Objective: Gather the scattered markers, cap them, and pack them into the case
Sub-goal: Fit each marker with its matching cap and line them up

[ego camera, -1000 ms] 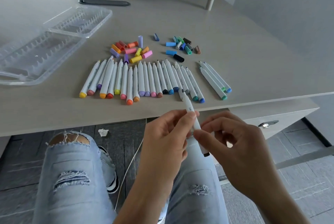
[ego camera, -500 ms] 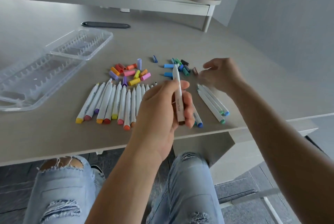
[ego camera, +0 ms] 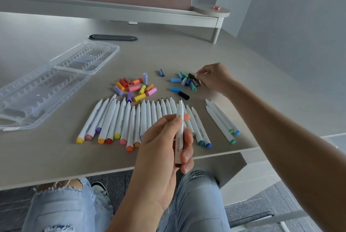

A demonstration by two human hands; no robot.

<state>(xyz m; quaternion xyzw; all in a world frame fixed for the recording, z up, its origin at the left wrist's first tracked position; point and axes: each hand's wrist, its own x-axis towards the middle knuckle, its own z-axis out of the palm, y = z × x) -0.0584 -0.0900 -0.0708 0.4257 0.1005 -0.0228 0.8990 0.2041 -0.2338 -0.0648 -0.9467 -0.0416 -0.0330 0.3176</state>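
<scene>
White marker in left hand — right hand at caps

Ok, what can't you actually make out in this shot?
Head view only:
- Which cap the right hand is on: its fingers cover the end of the cool-coloured cap pile.
- The held marker's bottom cap colour: the left hand wraps it.
- The lower ends of the middle markers in the row: the left hand hides them.
- The case's left end: cut off by the frame edge.
</scene>
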